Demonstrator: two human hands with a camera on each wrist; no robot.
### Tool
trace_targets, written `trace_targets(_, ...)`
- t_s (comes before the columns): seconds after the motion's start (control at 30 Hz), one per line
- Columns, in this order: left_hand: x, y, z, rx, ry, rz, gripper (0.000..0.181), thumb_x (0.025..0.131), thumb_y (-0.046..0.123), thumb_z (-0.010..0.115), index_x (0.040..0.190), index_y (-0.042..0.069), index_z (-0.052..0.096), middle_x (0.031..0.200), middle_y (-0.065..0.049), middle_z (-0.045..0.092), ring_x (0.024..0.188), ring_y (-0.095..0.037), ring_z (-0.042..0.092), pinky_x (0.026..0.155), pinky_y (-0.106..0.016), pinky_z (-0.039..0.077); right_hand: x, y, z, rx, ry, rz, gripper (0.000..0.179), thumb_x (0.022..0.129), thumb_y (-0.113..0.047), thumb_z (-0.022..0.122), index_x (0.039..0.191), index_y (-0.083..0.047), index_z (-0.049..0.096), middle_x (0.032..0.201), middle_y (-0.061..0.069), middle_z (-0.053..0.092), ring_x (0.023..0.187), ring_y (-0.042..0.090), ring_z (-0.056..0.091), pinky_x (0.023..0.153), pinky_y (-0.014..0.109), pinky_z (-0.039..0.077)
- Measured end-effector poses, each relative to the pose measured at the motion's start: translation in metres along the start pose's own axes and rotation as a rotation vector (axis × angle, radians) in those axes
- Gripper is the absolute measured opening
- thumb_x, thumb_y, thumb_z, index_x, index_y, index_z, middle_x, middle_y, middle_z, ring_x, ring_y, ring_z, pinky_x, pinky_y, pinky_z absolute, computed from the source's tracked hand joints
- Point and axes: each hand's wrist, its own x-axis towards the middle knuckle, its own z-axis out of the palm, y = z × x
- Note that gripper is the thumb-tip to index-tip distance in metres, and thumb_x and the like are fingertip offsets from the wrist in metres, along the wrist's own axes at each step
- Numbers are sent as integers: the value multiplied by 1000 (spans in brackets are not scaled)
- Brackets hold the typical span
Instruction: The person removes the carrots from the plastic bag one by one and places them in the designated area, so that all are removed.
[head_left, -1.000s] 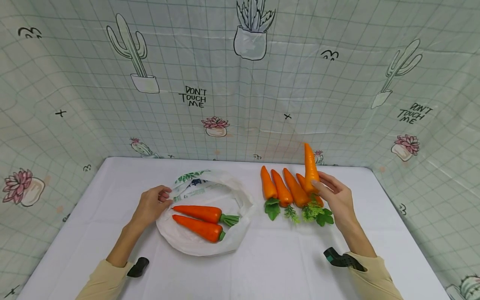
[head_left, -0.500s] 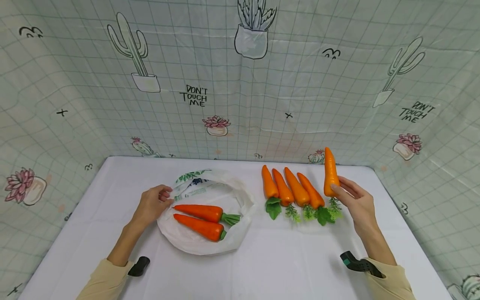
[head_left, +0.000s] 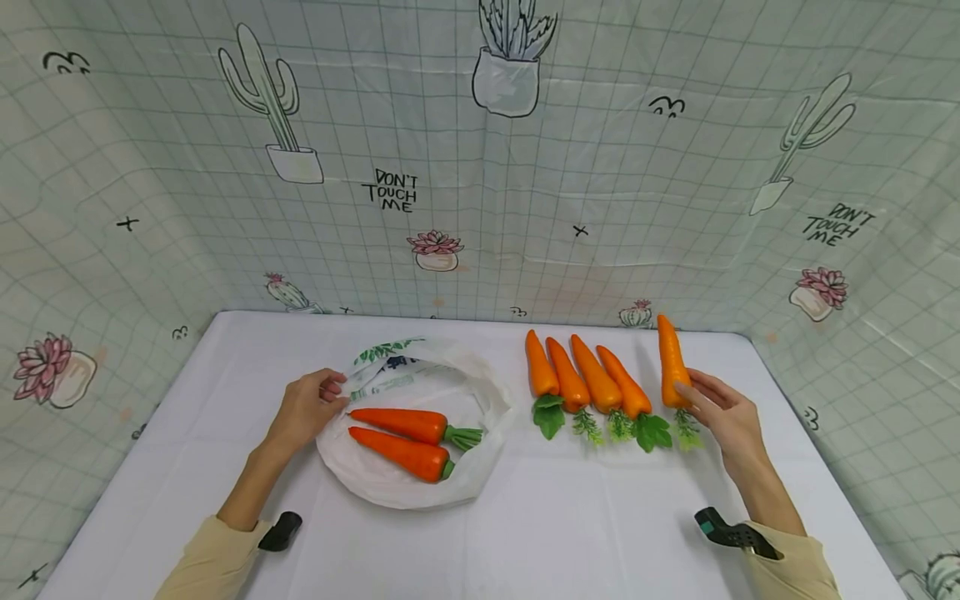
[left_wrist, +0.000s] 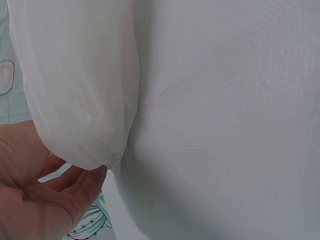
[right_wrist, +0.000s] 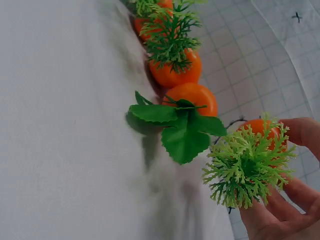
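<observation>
The carrot (head_left: 672,362) at the right end of the row is in the right hand (head_left: 729,417), thumb and fingers pinching the fat end. Looks like light, stiff plastic to me, probably a bit slick, so that thick end is the spot to grab; the frilly leaves (head_left: 686,429) seem too flimsy. Four more carrots (head_left: 597,375) lie alongside on the desk (head_left: 570,525). Left hand (head_left: 303,408) pinches the rim of a thin, floppy bag (head_left: 397,493) with two redder carrots (head_left: 401,455) inside.
</observation>
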Motion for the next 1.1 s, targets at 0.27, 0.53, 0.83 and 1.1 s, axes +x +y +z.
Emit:
trace_targets(0.27, 0, -1, 1, -5, 3, -2, 27, 91, -5, 70, 116, -13, 64, 97, -23, 66, 86, -32, 63, 82, -44, 58, 0, 12, 0, -116, -100, 16, 78, 95, -49, 70, 153, -3, 46, 101, -32, 60, 94, -7, 61, 82, 13, 51)
trace_targets(0.53, -1, 0, 0, -13, 3, -10, 27, 91, -5, 70, 116, -13, 65, 97, -23, 66, 86, -31, 63, 82, -44, 57, 2, 15, 2, -208, -125, 20, 80, 96, -52, 68, 154, -3, 44, 117, -18, 63, 93, -4, 60, 80, 18, 52)
trace_targets(0.83, 2, -2, 1, 1, 1, -13, 27, 91, -4, 69, 117, -13, 64, 99, -23, 66, 87, -31, 63, 84, -45, 57, 3, 13, 3, -334, -163, -17, 73, 99, -49, 65, 150, 0, 49, 143, 21, 58, 93, -5, 56, 79, 18, 52)
trace_targets(1.1, 2, -4, 1, -4, 0, -10, 28, 92, -5, 69, 118, -14, 64, 99, -23, 66, 88, -32, 63, 85, -47, 57, 2, 6, 4, -404, -187, -61, 73, 101, -51, 59, 151, 2, 46, 148, 29, 50, 125, 36, 55, 97, 37, 51)
